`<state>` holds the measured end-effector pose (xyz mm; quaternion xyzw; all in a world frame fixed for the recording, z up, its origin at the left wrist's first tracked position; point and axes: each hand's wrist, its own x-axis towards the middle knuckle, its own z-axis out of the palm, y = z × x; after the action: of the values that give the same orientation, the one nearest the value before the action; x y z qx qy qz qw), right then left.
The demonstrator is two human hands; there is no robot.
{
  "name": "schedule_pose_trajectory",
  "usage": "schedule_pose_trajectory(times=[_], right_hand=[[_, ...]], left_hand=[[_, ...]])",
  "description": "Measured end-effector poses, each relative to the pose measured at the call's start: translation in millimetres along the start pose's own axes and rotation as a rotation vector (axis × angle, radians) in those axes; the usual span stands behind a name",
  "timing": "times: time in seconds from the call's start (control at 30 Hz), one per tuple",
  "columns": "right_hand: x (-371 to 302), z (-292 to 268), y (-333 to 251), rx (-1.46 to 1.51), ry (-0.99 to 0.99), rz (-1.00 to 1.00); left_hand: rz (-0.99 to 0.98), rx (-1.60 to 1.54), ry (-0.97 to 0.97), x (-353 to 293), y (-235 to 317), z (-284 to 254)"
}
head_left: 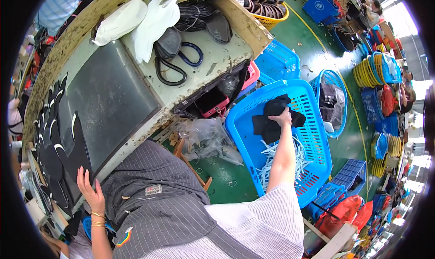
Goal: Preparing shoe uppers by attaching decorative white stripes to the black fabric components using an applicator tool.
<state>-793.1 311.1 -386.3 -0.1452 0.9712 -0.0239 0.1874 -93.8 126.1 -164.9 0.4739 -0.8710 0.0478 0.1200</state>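
Note:
My right arm reaches out over a blue plastic basket (236,123) at the right. In it, my right hand (283,117) is closed on a bunch of flat black cut pieces (273,108). Thin white strips (299,157) lie in the same basket, below the black pieces. At the left, my left hand (92,190) has its fingers stretched out and holds nothing. It is at the table edge, beside overlapping black curved pieces (54,161), some with white edges. A dark flat board (108,105) covers the table next to them.
On the worktable (213,55) lie white gloves (154,21), dark shoe-shaped parts (219,27) and scissors (171,73) with dark looped handles. An open pouch with a red-cased device (213,106) hangs at its edge. Clear plastic bags (204,136) lie below. Another blue basket (333,102) stands farther right.

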Motion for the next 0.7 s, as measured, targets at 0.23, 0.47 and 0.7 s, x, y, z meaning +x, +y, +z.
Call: schedule_pose_trajectory(times=[0.23, 0.47, 0.7], right_hand=[[1, 27, 3, 0.051, 0.097, -0.152], [-29, -4, 18, 1.108, 0.131, -0.227], [-43, -83, 56, 1.545, 0.248, 0.015]], left_hand=[[0.022, 0.009, 0.051, 2, 1, 5], [0.038, 0.028, 0.08, 2, 0, 5], [0.041, 0.032, 0.082, 0, 4, 5]])
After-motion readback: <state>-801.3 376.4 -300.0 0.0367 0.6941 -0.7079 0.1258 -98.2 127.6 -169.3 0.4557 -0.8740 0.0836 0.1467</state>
